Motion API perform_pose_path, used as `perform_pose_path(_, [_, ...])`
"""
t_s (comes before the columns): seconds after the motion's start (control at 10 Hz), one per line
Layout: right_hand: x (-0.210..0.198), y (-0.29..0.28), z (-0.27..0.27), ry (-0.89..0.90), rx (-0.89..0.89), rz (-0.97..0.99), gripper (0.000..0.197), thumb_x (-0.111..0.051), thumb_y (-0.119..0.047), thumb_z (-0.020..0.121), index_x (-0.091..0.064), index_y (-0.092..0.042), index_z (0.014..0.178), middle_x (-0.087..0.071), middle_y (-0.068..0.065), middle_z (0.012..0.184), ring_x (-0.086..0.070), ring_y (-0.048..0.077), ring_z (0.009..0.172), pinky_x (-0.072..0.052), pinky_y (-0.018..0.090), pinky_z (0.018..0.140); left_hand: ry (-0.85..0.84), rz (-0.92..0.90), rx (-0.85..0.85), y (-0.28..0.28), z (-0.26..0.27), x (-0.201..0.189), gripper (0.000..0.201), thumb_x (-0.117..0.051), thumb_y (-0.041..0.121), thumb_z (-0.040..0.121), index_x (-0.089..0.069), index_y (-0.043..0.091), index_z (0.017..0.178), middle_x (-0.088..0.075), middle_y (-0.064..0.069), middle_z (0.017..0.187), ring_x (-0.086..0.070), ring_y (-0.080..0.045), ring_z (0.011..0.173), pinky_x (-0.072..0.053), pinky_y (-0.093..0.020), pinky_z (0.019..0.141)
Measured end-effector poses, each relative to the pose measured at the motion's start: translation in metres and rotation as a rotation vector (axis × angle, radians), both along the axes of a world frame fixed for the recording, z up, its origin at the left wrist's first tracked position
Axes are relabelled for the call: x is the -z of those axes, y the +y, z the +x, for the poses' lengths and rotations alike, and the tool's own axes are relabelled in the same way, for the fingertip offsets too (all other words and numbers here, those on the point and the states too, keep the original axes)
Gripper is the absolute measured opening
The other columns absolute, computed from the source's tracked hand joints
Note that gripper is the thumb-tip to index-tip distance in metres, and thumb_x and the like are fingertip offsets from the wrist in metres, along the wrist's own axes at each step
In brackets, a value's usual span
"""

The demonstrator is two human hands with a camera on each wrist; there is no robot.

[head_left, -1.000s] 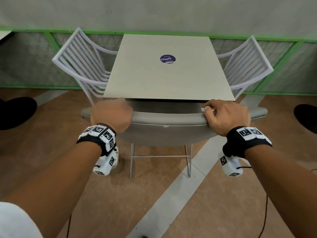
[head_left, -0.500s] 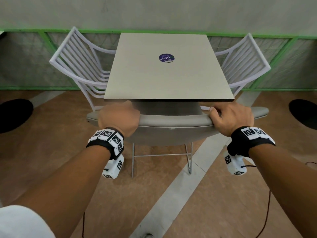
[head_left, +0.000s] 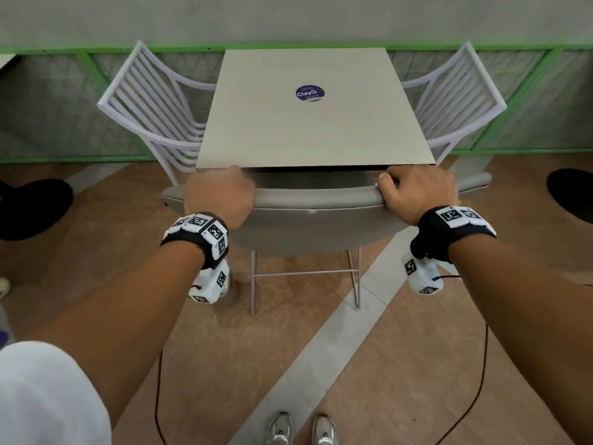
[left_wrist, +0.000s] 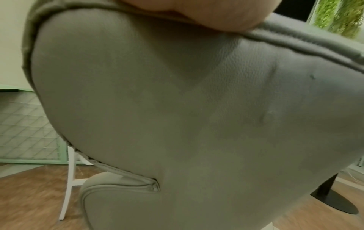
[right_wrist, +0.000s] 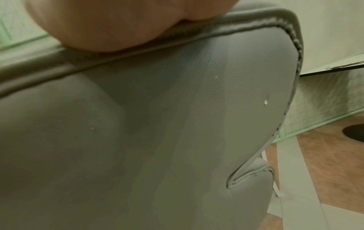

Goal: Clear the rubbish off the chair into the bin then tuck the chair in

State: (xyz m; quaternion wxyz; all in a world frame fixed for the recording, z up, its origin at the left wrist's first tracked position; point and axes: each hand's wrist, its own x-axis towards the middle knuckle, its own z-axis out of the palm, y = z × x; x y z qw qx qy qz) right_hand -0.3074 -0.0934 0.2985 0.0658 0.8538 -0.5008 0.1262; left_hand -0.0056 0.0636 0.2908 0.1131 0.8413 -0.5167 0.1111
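Under our fingers, head view: grey chair, backrest running crosswise, left hand and right hand curled over its top rim; table straight ahead, just beyond the knuckles. Wrist views: backrest fills both; finger positions we cannot tell.

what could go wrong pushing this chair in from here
Both the left hand and right hand grip the grey chair backrest top right at the table edge, so knuckles may get pinched there. The white chairs flank the table closely; the wide backrest could clip them.
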Motion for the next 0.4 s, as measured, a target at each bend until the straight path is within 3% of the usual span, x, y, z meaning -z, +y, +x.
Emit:
perform_pose_path(0.1, [0.001,0.018,-0.007,-0.069,-0.051,0.030,0.048,-0.031,-0.044,0.096,-0.066,-0.018,0.076,-0.067,0.009,0.078,-0.057,0.034,0.081,-0.044,0.040,0.078,0.051,-0.016,0.022,0.019,-0.007,0.000,0.043,-0.023,0.036,0.095,-0.059,0.015,0.086,-0.065,-0.008,0.079,-0.057,-0.030,0.077,-0.039,-0.043,0.090])
perform_pose_path(0.2, [0.011,0.049,-0.018,-0.139,-0.096,0.065,0.047,-0.034,-0.042,0.100,-0.062,-0.016,0.127,-0.062,0.009,0.132,-0.050,0.030,0.125,-0.033,0.045,0.110,0.083,-0.053,0.038,0.056,-0.026,0.015,0.048,-0.030,0.036,0.099,-0.050,0.014,0.137,-0.052,-0.011,0.141,-0.042,-0.028,0.135,-0.023,-0.050,0.117])
perform_pose_path(0.3, [0.035,0.099,-0.043,-0.191,-0.119,0.186,0.060,-0.047,-0.037,0.097,-0.034,-0.017,0.153,-0.030,0.008,0.160,-0.029,0.028,0.145,-0.027,0.042,0.118,0.191,0.000,0.030,0.114,-0.046,0.049,0.057,-0.042,0.030,0.097,-0.033,0.017,0.152,-0.026,-0.006,0.162,-0.027,-0.025,0.147,-0.023,-0.049,0.117])
perform_pose_path(0.4, [0.085,0.171,-0.085,-0.055,-0.131,0.695,0.051,-0.041,-0.042,0.099,-0.042,-0.024,0.146,-0.057,0.006,0.141,-0.057,0.026,0.121,-0.048,0.037,0.100,0.448,0.448,0.001,0.207,-0.071,0.100,0.050,-0.045,0.028,0.097,-0.045,0.016,0.146,-0.046,-0.007,0.151,-0.047,-0.028,0.134,-0.038,-0.041,0.109])
